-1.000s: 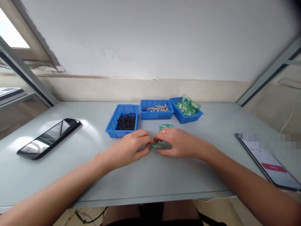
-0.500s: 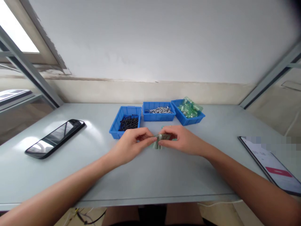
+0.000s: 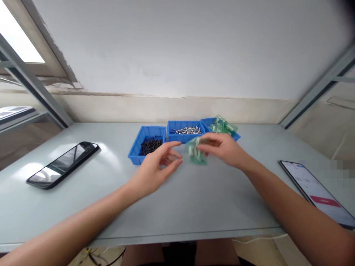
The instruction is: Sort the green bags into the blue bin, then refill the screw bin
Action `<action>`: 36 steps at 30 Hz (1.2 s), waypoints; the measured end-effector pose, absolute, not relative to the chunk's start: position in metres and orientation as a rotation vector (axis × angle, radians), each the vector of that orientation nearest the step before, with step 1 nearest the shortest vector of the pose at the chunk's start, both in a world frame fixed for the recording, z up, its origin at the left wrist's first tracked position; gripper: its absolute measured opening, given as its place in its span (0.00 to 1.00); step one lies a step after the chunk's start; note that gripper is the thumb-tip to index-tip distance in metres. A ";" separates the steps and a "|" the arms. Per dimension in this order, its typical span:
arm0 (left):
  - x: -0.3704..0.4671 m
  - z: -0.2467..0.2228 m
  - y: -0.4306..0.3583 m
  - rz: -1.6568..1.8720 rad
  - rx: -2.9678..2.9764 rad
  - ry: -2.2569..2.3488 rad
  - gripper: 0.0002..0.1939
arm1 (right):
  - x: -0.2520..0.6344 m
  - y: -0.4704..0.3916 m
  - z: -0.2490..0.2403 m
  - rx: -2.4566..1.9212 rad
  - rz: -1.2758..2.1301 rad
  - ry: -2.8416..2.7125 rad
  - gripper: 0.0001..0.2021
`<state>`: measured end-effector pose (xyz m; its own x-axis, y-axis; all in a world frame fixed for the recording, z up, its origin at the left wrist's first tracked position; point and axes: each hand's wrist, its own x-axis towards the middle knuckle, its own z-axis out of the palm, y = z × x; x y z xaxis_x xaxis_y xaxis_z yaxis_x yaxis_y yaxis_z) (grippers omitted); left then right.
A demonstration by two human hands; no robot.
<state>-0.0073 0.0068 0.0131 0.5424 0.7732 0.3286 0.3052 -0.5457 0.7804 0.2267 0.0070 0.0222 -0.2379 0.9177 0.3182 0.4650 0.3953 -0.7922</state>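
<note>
Pinched in my right hand (image 3: 222, 147) is a small green see-through plastic bag (image 3: 196, 153), hanging above the table; its contents are blurred. My left hand (image 3: 156, 164) is free of it, fingers spread, just left of the bag. Behind my left hand stands a blue bin of black screws (image 3: 151, 145). A second blue bin (image 3: 184, 125) holds silver nails or screws. Partly covered by my right hand, a third blue bin (image 3: 206, 123) is heaped with green plastic bags (image 3: 222, 125).
On the left of the grey table (image 3: 177, 207) lies a black phone (image 3: 63, 164). Another phone (image 3: 318, 190) with a lit screen lies at the right. A wall (image 3: 177, 109) runs behind the bins, and metal frame posts (image 3: 36, 87) rise at the sides.
My left hand has let go of the green bag and opened. My right hand has lifted the bag slightly up and to the right, towards the bins.
</note>
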 end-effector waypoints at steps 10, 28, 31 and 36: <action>-0.010 0.004 0.006 0.372 2.669 0.748 0.13 | 0.304 0.050 -0.006 -1.786 -0.450 -1.870 0.13; -0.010 0.001 0.008 0.404 2.623 0.795 0.12 | 0.222 0.016 -0.009 -1.430 0.139 -2.374 0.10; -0.009 0.001 0.006 0.607 2.524 0.830 0.15 | 0.214 0.007 0.003 -1.313 0.388 -2.102 0.09; -0.006 0.005 0.006 1.142 2.235 0.943 0.22 | 0.201 -0.010 0.017 -1.074 0.872 -1.714 0.09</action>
<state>-0.0060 0.0055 0.0053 0.4212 0.7453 0.5169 0.3665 -0.6612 0.6547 0.2006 -0.0096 0.0174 -0.2125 0.9229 0.3212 0.2837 0.3728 -0.8835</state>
